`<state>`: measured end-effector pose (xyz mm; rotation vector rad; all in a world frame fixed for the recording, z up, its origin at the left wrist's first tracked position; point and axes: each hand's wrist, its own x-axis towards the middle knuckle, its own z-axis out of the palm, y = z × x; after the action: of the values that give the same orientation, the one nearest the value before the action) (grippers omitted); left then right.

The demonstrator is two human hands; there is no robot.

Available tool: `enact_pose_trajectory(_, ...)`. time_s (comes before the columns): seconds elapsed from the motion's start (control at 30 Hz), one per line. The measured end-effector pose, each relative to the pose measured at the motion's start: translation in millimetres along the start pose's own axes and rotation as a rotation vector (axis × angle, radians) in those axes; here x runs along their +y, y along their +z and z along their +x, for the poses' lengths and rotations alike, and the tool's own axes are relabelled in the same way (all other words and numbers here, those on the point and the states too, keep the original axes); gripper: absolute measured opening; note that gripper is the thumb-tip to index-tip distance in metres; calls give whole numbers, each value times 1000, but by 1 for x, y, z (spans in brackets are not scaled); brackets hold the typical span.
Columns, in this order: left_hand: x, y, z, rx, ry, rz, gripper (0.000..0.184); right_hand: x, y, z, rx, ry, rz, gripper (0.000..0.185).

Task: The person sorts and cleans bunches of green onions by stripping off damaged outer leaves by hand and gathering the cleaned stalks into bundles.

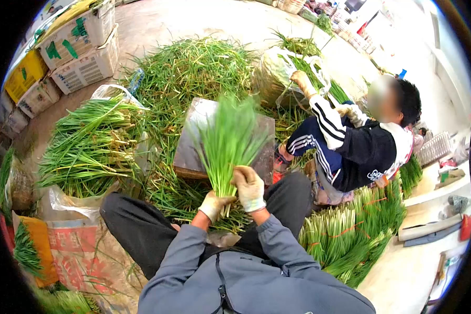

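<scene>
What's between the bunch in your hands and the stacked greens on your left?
In the head view, leftward from the bunch: part of the flat block, then loose leaves, then what looks like clear plastic beside the stacked greens.

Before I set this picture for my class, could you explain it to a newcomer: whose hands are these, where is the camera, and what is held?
There is no machine here. A camera worn on a person's head looks forward and down. The gloved left hand and right hand in front are that person's own. Both hold the lower stems of a bunch of chive-like greens, leaves upward, the tips blurred. Behind it in view is a low table, with loose greens heaped around. Bundles with red ties are at the right, near another person, whose hands are separate.
</scene>
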<state>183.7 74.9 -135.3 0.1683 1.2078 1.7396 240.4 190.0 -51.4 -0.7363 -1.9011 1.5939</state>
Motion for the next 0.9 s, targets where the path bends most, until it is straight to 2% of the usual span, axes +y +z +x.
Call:
enact_pose_trajectory(0.03, 18, -1, -9, -33, -198, -127, 37, 23, -15, -3, 78, -75, -84, 29)
enact_pose_trajectory(0.07, 14, -8, -3, -7, -230, -80, 31, 41, -27, -9, 122, -55, -326, 43)
enact_pose_trajectory(0.1, 4, -15, 5, 19, -262, -33, 25, 51, -34, -15, 70, 114, -609, 58)
enact_pose_trajectory(0.13, -1, -19, 7, 53, -290, -92, 19, 92, -39, -13, -44, 354, -501, 63)
enact_pose_trajectory(0.17, -2, -20, 6, 67, -306, -98, 20, 93, -35, -10, -158, 588, -384, 67)
enact_pose_trajectory(0.2, -3, -20, 5, 60, -285, -122, 20, 93, -32, -12, -182, 920, 72, 72)
enact_pose_trajectory(0.23, -5, -19, 4, 54, -265, -144, 20, 94, -26, -12, -230, 873, 104, 73)
enact_pose_trajectory(0.3, -4, -14, -2, 64, -238, -201, 21, 93, -13, -2, -315, 592, -196, 65)
enact_pose_trajectory(0.33, -6, -12, -4, 72, -264, -262, 21, 84, -8, -7, -305, 706, 123, 53)
enact_pose_trajectory(0.37, -8, -11, -5, 77, -263, -252, 21, 93, -7, -7, -308, 705, 134, 53)
enact_pose_trajectory(0.43, -13, -12, -6, 177, -128, -302, 22, 121, -4, -4, -293, 651, 298, 40)
enact_pose_trajectory(0.47, -13, -15, -6, 229, -107, -272, 25, 98, -9, -9, -115, 828, 432, 25)
enact_pose_trajectory(0.5, -10, -21, -6, 161, -189, -288, 30, 118, -9, -7, -74, 732, 528, 21)
enact_pose_trajectory(0.57, -10, -21, -8, 182, -233, -450, 33, 118, -17, -4, 3, 802, 586, 23)
enact_pose_trajectory(0.6, -8, -19, -9, 181, -230, -448, 33, 119, -18, -4, -27, 769, 522, 28)
enact_pose_trajectory(0.63, -6, -18, -11, 145, -234, -490, 31, 121, -13, -6, -40, 758, 611, 27)
enact_pose_trajectory(0.7, -10, -17, -10, 108, -233, -529, 29, 105, -12, -9, -210, 839, 510, 34)
enact_pose_trajectory(0.73, -15, -15, -10, 162, -160, -368, 29, 123, -2, -13, -273, 461, 268, 43)
enact_pose_trajectory(0.77, -18, -15, -9, 219, -88, -207, 31, 116, 0, -18, -276, 345, -96, 50)
enact_pose_trajectory(0.8, -20, -18, -8, 198, -98, -198, 39, 119, 0, -18, -265, 381, -127, 47)
enact_pose_trajectory(0.83, -24, -20, -9, 166, -77, -102, 39, 118, 0, -16, -253, 417, -156, 46)
enact_pose_trajectory(0.9, -27, -22, -7, 226, -111, -83, 37, 112, -3, -9, -105, 549, 89, 30)
